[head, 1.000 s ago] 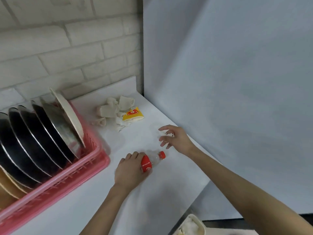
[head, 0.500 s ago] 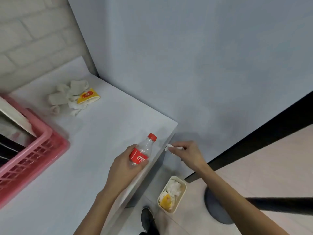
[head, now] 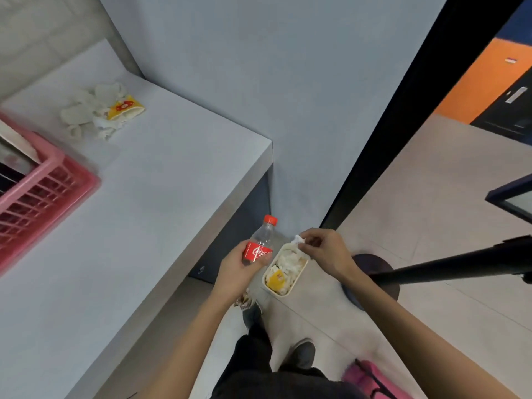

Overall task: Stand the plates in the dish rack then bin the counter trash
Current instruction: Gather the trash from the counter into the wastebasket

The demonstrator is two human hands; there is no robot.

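Left fingers (head: 241, 252) grasp a clear, red-capped, red-labelled bottle (head: 264, 234); right fingers (head: 312, 233) pinch white tissue (head: 298, 240).

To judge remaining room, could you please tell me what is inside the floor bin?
The bin holds crumpled white tissues and a yellow wrapper; anything beneath them is covered.

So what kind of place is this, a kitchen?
Probably a kitchen corner, perhaps staged: a pink dish rack sits on a white counter by a brick-pattern wall, with a small trash bin on the floor. The black stand nearby hints at a recording setup.
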